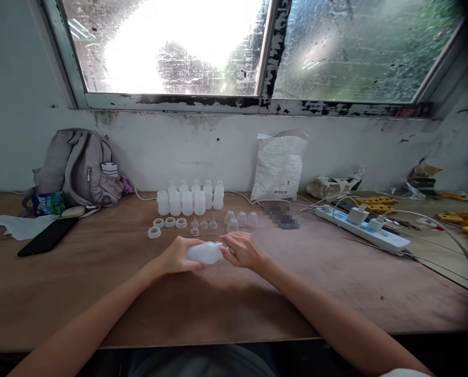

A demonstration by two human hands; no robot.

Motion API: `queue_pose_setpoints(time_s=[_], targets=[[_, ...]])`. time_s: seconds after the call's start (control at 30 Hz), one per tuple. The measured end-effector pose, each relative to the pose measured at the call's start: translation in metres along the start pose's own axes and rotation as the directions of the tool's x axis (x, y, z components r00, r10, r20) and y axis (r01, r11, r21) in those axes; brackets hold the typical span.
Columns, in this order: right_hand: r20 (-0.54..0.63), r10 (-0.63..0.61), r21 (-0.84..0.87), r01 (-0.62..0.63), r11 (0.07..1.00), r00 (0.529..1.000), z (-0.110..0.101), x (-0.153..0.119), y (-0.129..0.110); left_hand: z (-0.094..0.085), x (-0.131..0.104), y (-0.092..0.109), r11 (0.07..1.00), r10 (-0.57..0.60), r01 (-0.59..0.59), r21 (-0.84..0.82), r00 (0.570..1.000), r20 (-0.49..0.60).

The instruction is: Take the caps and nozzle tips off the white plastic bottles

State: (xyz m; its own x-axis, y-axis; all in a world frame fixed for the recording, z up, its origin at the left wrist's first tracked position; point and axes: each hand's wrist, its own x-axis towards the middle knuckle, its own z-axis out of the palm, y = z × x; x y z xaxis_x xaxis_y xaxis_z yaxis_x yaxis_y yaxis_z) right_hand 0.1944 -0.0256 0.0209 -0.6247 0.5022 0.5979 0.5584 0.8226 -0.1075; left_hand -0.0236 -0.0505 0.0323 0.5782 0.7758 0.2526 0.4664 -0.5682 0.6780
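A translucent white bottle (pixel 203 253) lies sideways above the table, its base in my left hand (pixel 180 254), with the fingers wrapped round it. My right hand (pixel 240 250) is closed on the bottle's top end, where a clear part shows between the fingers. Beyond my hands stand several white bottles (pixel 186 202) in two rows, the rear ones with clear tops. In front of them lie several white rings (pixel 154 232), several clear nipples (pixel 204 223) and several clear domed caps (pixel 241 219).
A grey backpack (pixel 77 167) and a black phone (pixel 47 236) are at the left. A silver pouch (pixel 280 166) leans on the wall. At the right lie a white power strip (pixel 365 230) with cables and yellow items (pixel 377 202). The table's front edge (pixel 218 343) is near me.
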Motion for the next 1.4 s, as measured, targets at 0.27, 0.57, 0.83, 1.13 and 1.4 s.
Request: queue_pose_setpoints(time_s=[0.27, 0.57, 0.83, 1.13, 1.4], targets=[[-0.077, 0.005, 0.202, 0.011, 0.979, 0.997, 0.003, -0.003, -0.009, -0.013, -0.001, -0.001, 0.842, -0.178, 0.362, -0.400, 0.886, 0.428], [0.640, 0.509, 0.526, -0.811, 0.255, 0.575, 0.000, 0.012, -0.001, 0.011, -0.005, -0.021, 0.740, 0.322, -0.197, 0.644, 0.943, -0.081], [0.685, 0.425, 0.613, -0.783, 0.105, 0.593, 0.005, 0.010, 0.006, 0.010, -0.005, -0.025, 0.706, 0.320, -0.168, 0.688, 0.942, -0.098], [0.412, 0.248, 0.756, -0.480, 0.444, 0.877, -0.013, 0.013, 0.010, 0.002, -0.002, -0.013, 0.990, -0.062, 0.076, 0.115, 0.991, -0.120], [-0.013, 0.584, 0.519, -0.494, 0.698, 0.812, -0.024, 0.011, 0.053, -0.006, 0.004, -0.017, 0.624, -0.322, 0.321, -0.712, 0.936, 0.140]])
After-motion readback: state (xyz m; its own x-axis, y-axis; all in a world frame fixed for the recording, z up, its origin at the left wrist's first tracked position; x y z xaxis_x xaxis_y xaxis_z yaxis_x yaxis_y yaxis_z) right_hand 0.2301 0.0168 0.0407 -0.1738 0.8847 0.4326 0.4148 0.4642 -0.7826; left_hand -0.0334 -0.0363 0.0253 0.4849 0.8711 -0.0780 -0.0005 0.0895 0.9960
